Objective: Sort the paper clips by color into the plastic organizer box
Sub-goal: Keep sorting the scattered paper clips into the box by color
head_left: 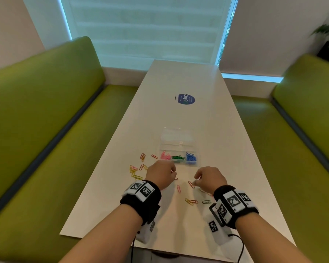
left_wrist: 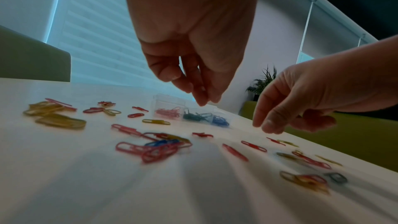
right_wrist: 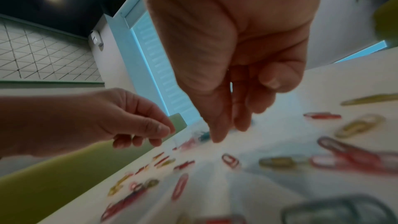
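Hovering above the tabletop [head_left: 179,118], the left hand [head_left: 160,174] bunches its fingertips [left_wrist: 201,101]; whether this grip pinches a clip, I cannot tell. The right hand [head_left: 210,178] hangs loosely curled, holding nothing. Loose paper clips [head_left: 179,188] lie beneath; the organizer box [head_left: 178,147] sits just beyond.

You have one clear organizer box [head_left: 177,147] with three filled compartments: pink, green, blue. Two hands are over one tabletop [head_left: 179,82]. Loose clips are too blurred to count.
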A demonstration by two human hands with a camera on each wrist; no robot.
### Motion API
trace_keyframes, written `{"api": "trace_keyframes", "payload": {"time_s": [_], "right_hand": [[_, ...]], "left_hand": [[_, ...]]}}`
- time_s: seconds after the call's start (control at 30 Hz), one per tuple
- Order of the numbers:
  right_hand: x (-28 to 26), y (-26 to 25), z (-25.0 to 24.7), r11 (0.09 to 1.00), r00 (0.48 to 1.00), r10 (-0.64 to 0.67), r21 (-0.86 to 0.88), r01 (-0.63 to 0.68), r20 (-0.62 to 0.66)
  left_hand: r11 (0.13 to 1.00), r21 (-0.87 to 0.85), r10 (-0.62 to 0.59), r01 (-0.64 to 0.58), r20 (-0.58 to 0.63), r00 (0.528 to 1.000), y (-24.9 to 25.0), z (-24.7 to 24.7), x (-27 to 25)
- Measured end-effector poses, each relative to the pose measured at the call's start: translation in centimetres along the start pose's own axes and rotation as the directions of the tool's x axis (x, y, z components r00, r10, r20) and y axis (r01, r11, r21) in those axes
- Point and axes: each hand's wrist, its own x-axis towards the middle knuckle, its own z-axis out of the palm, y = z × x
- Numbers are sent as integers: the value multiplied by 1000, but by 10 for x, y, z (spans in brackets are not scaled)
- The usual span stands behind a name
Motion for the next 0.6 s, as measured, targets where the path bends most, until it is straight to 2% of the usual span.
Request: {"api": "trace_keyframes", "payload": {"time_s": [0.1, 0.27, 0.6], "right_hand": [[-6, -2, 12, 998, 999, 37, -43, -36, 27], [-3, -5, 24, 993, 994, 106, -51, -106, 0], [5, -4, 28, 995, 993, 101, -9, -100, 62]], "left_hand": [[1000, 18, 0, -1, 24, 1000, 1, 4, -7], [999, 46, -20, 17, 63, 998, 0, 6, -14], [998, 54, -25, 20, 93, 995, 1, 9, -19]]}}
